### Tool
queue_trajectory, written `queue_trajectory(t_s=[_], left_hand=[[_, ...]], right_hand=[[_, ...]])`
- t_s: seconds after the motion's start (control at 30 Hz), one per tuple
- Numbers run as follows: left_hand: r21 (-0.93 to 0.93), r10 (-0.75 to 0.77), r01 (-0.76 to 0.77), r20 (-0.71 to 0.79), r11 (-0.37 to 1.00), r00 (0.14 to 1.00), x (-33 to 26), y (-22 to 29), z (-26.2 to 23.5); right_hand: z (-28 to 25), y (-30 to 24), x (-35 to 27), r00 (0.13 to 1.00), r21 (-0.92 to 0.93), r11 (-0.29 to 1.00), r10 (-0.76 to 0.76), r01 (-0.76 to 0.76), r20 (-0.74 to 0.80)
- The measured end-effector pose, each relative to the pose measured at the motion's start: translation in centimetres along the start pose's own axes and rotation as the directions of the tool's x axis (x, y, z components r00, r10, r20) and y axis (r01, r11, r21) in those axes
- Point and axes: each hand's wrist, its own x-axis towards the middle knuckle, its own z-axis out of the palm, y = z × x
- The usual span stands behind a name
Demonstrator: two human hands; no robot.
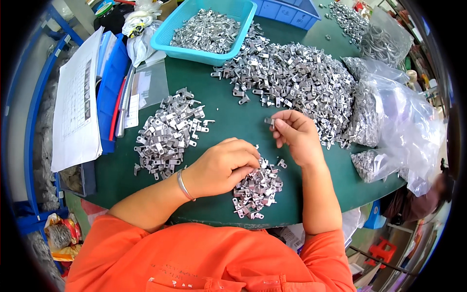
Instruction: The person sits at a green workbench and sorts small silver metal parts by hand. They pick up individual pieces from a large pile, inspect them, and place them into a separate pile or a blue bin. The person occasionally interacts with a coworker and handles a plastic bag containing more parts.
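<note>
And there, the right fingers (287,116) pinched a metal clip (269,121) by one end, seemingly for control, the small pile (258,192) handily beside the left fingers (247,158), whose grip I couldn't tell

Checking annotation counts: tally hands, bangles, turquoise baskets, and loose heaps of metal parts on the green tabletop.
Hands: 2 (left hand, right hand)
Silver bangle: 1
Turquoise basket: 1
Loose heaps: 4 (left heap, near heap, large heap, far-right heap)
Total: 8
</note>
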Motion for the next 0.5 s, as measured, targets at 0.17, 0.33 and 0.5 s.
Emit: queue_trajectory(t_s=[0.17, 0.33, 0.5], left_hand=[[-0.015, -0.072, 0.072, -0.031, 0.997, 0.997, -0.1, -0.4, 0.2], [-0.42, -0.421, 0.342, -0.109, 0.841, 0.901, 0.0, 0.7, 0.1], [-0.723, -0.51, 0.351, -0.002, 0.595, 0.86, -0.2, 0.3, -0.3]], right_hand=[[0.1, -0.1, -0.4, 0.951, 0.512, 0.831, 0.062, -0.217, 0.302], [0.4, -0.4, -0.8, 0.922, 0.554, 0.799, 0.001, -0.233, 0.387], [2.0, -1.6, -2.2, 0.927, 0.041, 0.993, -0.12, 0.113, 0.355]])
